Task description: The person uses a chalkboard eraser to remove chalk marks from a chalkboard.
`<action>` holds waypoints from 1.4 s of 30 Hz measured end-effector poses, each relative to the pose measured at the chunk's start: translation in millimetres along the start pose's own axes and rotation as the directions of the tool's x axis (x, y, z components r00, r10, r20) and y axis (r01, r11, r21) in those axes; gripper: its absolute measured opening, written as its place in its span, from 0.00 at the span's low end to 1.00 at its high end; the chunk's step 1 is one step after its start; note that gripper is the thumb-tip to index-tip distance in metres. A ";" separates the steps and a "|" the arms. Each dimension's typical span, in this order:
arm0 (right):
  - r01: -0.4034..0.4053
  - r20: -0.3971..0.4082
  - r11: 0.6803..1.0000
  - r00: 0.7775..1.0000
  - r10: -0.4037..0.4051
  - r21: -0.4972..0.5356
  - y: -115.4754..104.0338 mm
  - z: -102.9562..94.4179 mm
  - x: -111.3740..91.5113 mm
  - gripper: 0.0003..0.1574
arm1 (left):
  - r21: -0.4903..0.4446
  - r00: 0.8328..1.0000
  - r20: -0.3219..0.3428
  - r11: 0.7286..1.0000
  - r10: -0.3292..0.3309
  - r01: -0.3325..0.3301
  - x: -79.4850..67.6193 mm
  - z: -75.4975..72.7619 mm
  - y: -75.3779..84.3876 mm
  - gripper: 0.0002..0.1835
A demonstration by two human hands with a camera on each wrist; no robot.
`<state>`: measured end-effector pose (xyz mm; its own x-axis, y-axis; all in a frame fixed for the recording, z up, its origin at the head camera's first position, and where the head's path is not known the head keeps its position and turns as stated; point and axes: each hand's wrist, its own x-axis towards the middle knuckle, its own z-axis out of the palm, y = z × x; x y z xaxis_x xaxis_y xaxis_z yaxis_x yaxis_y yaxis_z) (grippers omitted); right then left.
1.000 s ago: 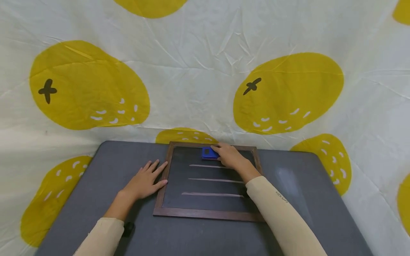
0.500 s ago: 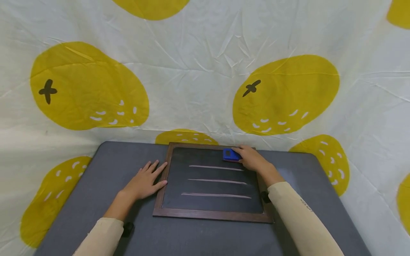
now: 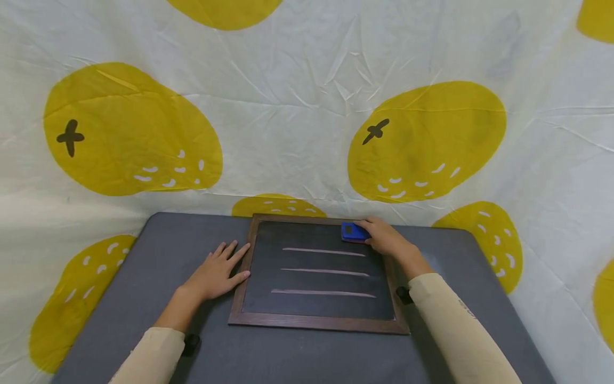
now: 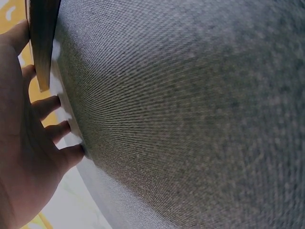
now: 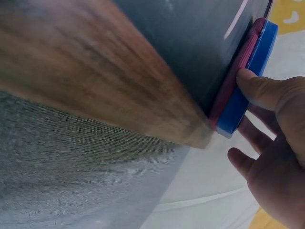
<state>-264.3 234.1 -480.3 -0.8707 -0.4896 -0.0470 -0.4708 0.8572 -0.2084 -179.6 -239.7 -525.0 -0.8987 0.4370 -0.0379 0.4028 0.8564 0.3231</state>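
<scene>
A blackboard (image 3: 316,309) in a brown wooden frame lies on the table, with three pale chalk lines across it. My right hand (image 3: 386,239) grips a blue board eraser (image 3: 354,232) at the board's far right corner. In the right wrist view the eraser (image 5: 252,71) shows a pink felt side against the board, and the thumb presses on its edge. My left hand (image 3: 216,272) is spread at the board's left side, its thumb and forefinger touching the wooden frame (image 4: 43,43). The other fingertips rest on the table.
The grey table (image 3: 297,357) surrounds the board on the near, left and right sides. Behind it hangs a white cloth (image 3: 288,133) with large yellow fruit shapes, close to the table's far edge.
My right hand has slid the eraser to the right along the board's far edge, slowing at the corner. The chalk lines' right ends came into view. My left hand has stayed put.
</scene>
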 end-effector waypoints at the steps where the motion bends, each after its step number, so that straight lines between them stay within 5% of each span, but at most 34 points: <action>1: 0.008 -0.005 1.000 1.000 -0.008 -0.002 0.3 0.7 -0.7 0.36 | 0.004 1.000 0.000 1.000 0.000 0.000 0.1 0.7 -0.3 0.40; 9: 0.091 -0.061 0.996 0.994 -0.092 -0.012 1.0 5.4 -6.0 0.35 | 0.009 1.000 0.006 1.000 -0.002 0.002 0.9 2.1 1.7 0.40; 19: 0.074 -0.025 0.997 0.997 -0.074 -0.023 -8.7 7.8 -1.7 0.37 | 0.010 1.000 0.006 1.000 -0.004 0.004 -0.1 3.5 1.5 0.40; 31: 0.071 0.092 0.996 0.994 -0.066 -0.048 -50.1 11.5 29.7 0.39 | 0.007 1.000 0.004 1.000 -0.006 0.006 -0.9 6.0 -1.6 0.40; 42: 0.144 0.090 0.977 0.987 -0.131 -0.155 -88.7 22.1 67.8 0.40 | 0.005 1.000 -0.005 1.000 0.007 -0.007 0.7 5.2 -0.6 0.41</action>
<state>-278.4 121.4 -486.5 -0.7851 -0.6101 -0.1068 -0.6075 0.7921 -0.0590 -179.5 -238.5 -530.1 -0.8967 0.4416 -0.0305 0.4101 0.8547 0.3183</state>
